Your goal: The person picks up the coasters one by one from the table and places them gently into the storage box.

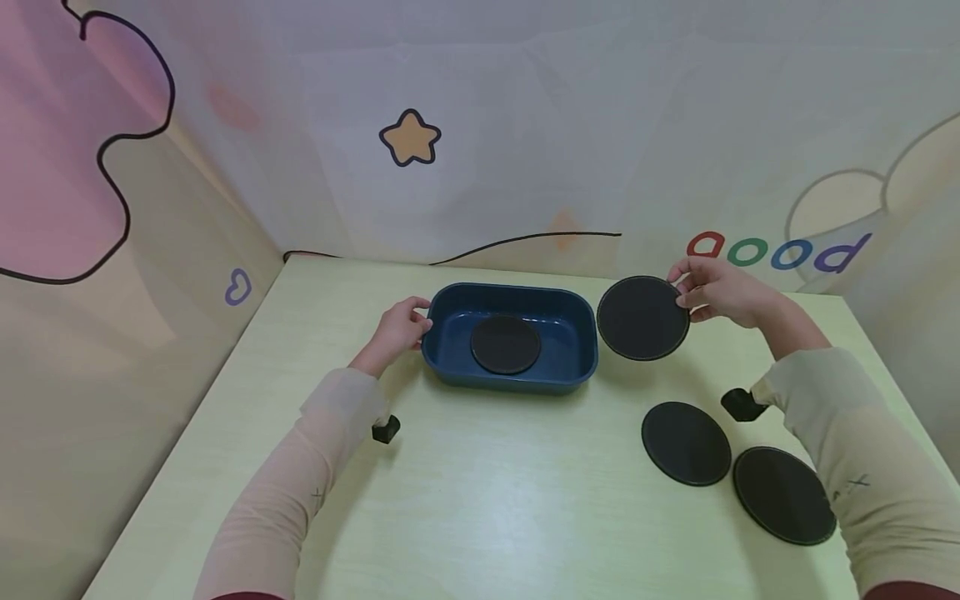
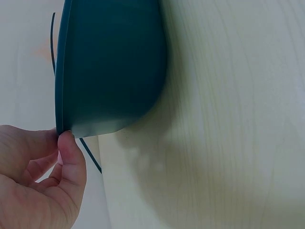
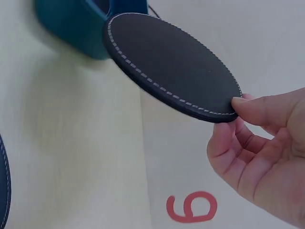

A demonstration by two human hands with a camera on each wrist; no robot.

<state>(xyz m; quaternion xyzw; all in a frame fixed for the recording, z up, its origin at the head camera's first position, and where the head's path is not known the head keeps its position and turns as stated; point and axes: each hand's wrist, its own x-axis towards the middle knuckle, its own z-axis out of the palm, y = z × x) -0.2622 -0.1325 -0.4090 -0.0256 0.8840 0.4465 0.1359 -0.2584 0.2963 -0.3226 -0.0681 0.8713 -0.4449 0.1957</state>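
Observation:
A dark blue rectangular dish [image 1: 510, 382] stands on the table, and one round black coaster [image 1: 506, 344] lies inside it. My left hand [image 1: 397, 330] pinches the dish's left rim between thumb and fingers, as the left wrist view shows close up at the rim [image 2: 60, 95]. In my right hand [image 1: 723, 292] another black coaster [image 1: 643, 318] with light edge stitching [image 3: 171, 67] is pinched by its right edge. It hangs tilted above the table, just to the right of the dish.
Two more black coasters lie on the table at the right, one [image 1: 686, 443] nearer the dish, the other [image 1: 783, 496] partly behind my right sleeve. A printed cloth [image 1: 510, 167] stands behind the pale wooden table [image 1: 480, 500]. Small black devices [image 1: 386, 429] hang under both wrists.

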